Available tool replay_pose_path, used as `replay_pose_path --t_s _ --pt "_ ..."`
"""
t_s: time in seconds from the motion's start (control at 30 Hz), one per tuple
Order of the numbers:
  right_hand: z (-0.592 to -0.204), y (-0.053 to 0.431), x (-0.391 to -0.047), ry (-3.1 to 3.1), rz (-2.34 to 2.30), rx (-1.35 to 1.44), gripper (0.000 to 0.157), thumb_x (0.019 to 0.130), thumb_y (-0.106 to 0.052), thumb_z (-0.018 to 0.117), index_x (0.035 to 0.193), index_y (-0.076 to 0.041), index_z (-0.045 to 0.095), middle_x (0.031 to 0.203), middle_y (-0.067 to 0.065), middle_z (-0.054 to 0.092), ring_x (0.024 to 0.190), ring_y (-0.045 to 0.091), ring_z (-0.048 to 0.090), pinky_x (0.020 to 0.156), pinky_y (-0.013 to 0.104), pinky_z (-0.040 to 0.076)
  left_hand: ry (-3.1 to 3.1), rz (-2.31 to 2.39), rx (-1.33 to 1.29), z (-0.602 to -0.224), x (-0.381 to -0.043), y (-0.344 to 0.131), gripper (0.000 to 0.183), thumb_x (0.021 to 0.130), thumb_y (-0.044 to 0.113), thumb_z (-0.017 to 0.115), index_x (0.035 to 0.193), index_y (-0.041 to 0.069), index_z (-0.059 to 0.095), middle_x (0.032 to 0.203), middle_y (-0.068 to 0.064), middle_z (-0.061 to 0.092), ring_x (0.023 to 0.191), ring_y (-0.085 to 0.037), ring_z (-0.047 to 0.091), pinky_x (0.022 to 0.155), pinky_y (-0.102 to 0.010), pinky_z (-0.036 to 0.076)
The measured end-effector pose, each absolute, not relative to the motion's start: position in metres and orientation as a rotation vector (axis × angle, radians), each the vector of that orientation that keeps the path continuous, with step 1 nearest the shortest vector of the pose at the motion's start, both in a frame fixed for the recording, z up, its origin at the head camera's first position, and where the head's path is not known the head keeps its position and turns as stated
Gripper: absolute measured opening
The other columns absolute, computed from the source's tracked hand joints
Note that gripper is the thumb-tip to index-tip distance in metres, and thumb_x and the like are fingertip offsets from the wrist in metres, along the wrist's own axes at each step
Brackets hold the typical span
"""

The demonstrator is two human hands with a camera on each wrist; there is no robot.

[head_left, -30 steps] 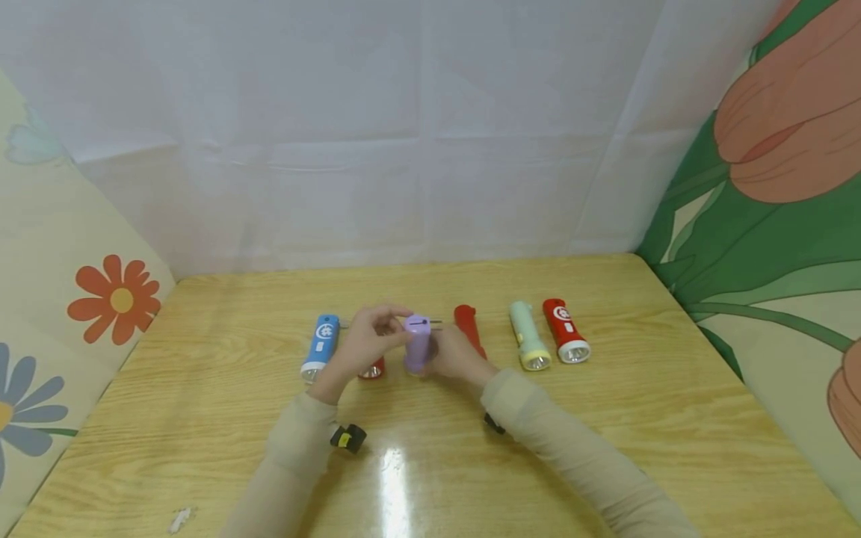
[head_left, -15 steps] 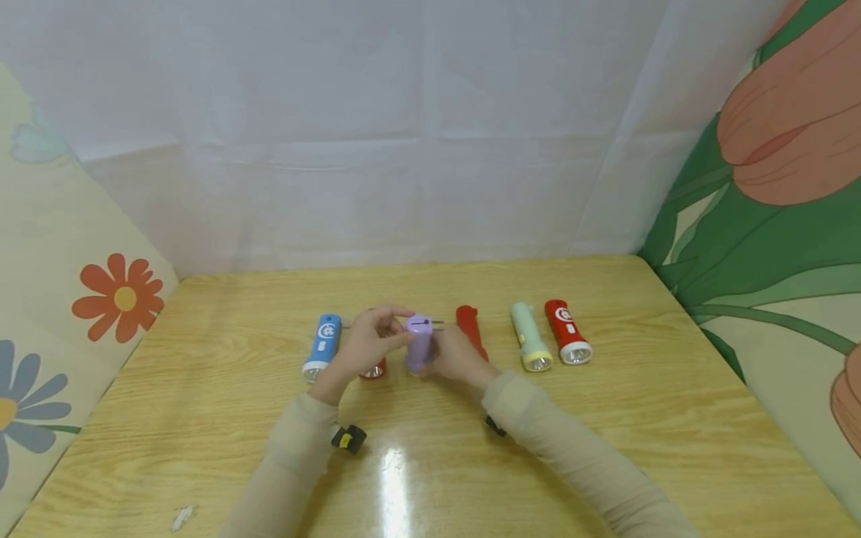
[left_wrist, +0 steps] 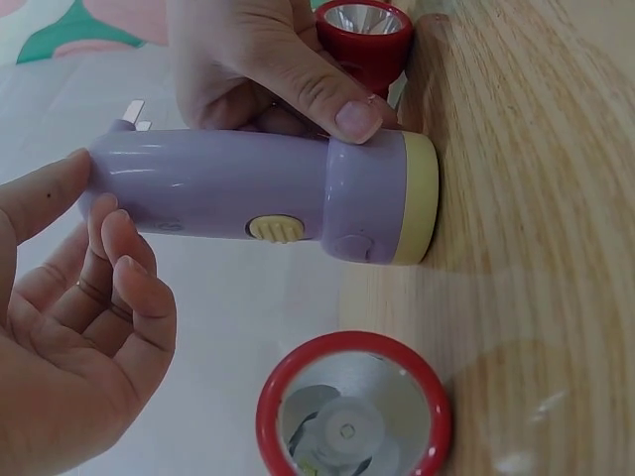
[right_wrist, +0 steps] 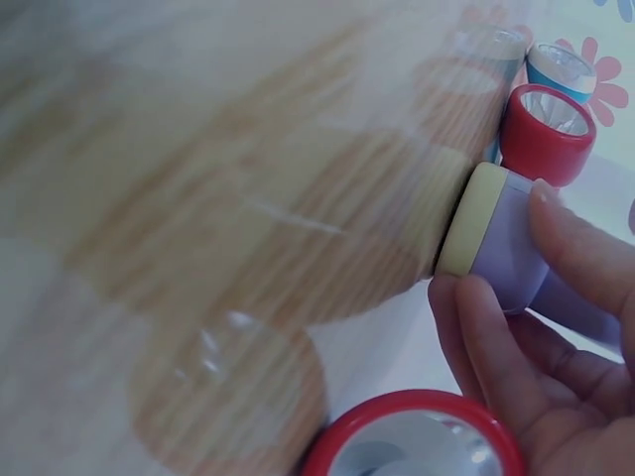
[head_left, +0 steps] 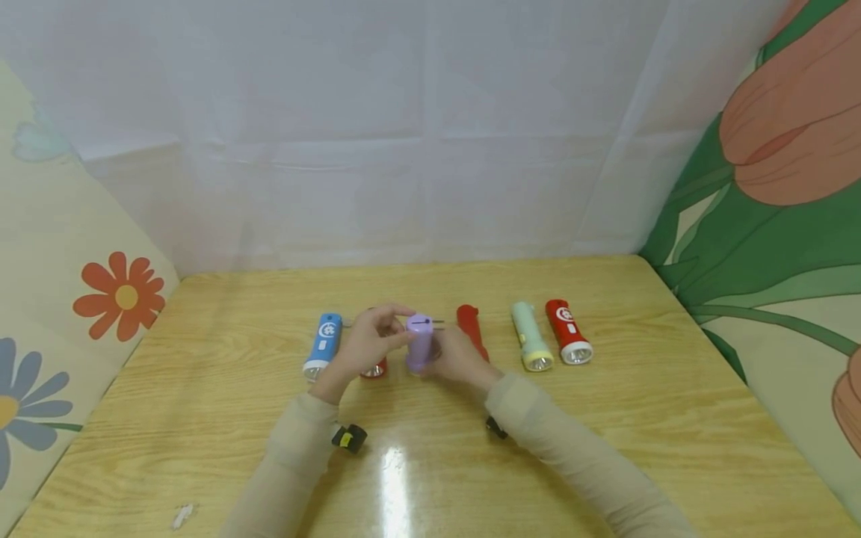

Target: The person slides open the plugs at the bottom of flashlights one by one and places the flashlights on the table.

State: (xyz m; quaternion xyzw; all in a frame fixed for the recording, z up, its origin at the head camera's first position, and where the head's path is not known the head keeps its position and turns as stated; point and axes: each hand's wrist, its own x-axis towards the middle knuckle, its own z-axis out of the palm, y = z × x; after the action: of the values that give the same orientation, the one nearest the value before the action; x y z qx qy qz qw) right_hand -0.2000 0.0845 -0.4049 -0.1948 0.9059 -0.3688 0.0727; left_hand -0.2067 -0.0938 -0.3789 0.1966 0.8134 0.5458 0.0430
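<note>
On the table (head_left: 430, 478), little has changed: we hold the purple flashlight (head_left: 420, 347) upright, lamp down, left fingers and thumb of the left hand (head_left: 366, 341) pinching its top, right hand (head_left: 459, 357) gripping its lamp end, seemingly still steadying it

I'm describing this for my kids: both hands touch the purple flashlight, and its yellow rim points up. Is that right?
Not quite: the left wrist view shows the yellow rim of the purple flashlight pointing down at the table. The rest holds: left hand and right hand touch it.

Flashlight (head_left: 421, 351) stands on table (head_left: 673, 403); other flashlights (head_left: 530, 334) lie left and right.
</note>
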Motion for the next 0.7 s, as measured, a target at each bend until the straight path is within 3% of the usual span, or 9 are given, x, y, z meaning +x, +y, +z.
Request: replay_pose_path --t_s 0.33,0.7 --pt "-0.4004 0.0860 -0.1965 2.702 -1.030 -0.541 0.037 0.069 -0.018 0.080 0.099 0.000 0.065 0.088 0.009 0.068 0.079 0.017 0.062 0.074 0.031 0.051 2.457 1.692 0.596 -0.3730 -0.2036 -0.0932 0.032 0.082 0.004 0.065 0.113 0.000 0.059 0.075 -0.008 0.061 0.068 -0.016 0.054 0.065 -0.029 0.048" --pt "-0.3989 0.0862 -0.1941 2.715 -0.993 -0.503 0.029 0.070 -0.013 0.077 0.092 0.002 0.066 0.080 0.007 0.066 0.069 0.015 0.058 0.066 0.029 0.050 2.467 1.727 0.580 -0.3791 -0.2079 -0.0940 0.033 0.084 0.007 0.065 0.116 0.001 0.058 0.074 -0.008 0.060 0.067 -0.015 0.053 0.063 -0.026 0.047"
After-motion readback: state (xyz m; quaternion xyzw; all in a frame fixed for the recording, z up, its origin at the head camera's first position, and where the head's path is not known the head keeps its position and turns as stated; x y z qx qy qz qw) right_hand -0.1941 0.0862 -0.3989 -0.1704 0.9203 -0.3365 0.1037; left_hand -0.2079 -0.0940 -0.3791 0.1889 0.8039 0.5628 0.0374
